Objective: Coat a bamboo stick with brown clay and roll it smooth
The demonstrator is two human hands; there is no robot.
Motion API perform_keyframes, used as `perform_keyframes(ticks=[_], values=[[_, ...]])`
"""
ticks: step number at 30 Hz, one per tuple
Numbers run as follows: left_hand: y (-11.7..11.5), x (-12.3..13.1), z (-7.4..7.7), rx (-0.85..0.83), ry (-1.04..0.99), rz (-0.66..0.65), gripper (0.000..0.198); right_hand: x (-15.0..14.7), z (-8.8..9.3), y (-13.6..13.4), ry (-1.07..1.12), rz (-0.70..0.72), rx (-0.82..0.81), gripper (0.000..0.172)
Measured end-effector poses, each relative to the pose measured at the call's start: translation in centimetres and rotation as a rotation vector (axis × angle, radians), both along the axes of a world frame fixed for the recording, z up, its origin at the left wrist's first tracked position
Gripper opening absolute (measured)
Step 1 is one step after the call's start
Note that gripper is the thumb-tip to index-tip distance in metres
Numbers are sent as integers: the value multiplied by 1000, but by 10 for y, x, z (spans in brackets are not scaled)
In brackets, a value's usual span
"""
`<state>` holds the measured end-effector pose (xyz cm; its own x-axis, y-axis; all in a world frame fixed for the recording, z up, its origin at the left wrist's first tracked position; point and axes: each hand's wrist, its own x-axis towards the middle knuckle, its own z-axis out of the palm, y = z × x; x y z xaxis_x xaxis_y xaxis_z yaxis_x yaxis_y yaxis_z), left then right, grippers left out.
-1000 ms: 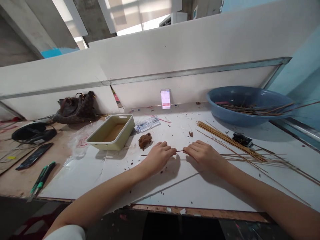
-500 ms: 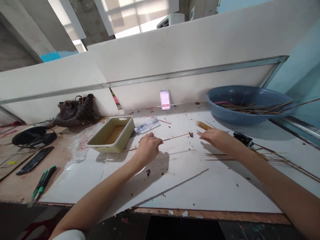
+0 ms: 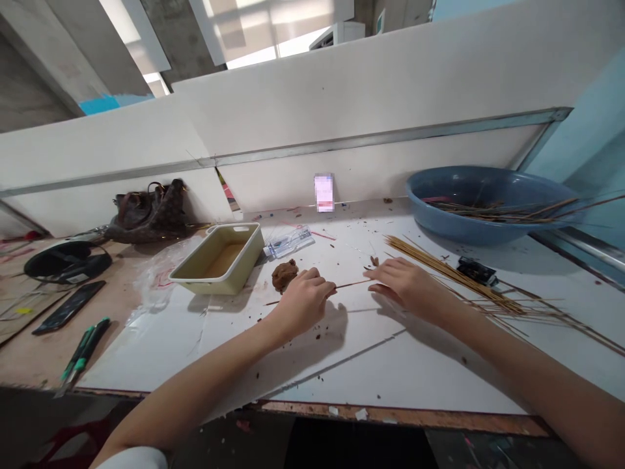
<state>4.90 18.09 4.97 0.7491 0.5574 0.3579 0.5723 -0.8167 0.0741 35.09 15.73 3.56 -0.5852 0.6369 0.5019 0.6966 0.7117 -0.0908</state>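
Head view: left hand (image 3: pixel 305 303) pinches a wooden stick (image 3: pixel 351 284); right hand (image 3: pixel 403 284) open beside it.

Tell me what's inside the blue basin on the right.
The blue basin holds a bundle of thin wooden sticks, some ends reaching past the rim. Its near wall hides the basin's floor, so anything lying low inside can't be seen.

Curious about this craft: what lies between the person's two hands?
A thin wooden stick bridges the gap between the left hand and right hand, as the head camera shows.
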Motion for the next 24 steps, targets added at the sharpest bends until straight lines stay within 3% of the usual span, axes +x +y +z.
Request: perform_keyframes(ticks=[4, 9, 16, 21, 24], values=[[-17, 10, 6, 78, 76, 42, 28, -15, -5, -11, -33, 48, -17, 25], [-28, 20, 9, 95, 168, -72, 30, -29, -7, -22, -49, 98, 5, 28], [-19, 21, 1, -10, 134, -97, 15, -23, -7, -18, -40, 105, -74, 22], [-11, 19, -7, -66, 63, -85, 21, -12, -7, -14, 1, 128, -68, 28], [-1, 9, -8, -52, -10, -9, 26, 11, -3, -5, 45, 39, -13, 33]])
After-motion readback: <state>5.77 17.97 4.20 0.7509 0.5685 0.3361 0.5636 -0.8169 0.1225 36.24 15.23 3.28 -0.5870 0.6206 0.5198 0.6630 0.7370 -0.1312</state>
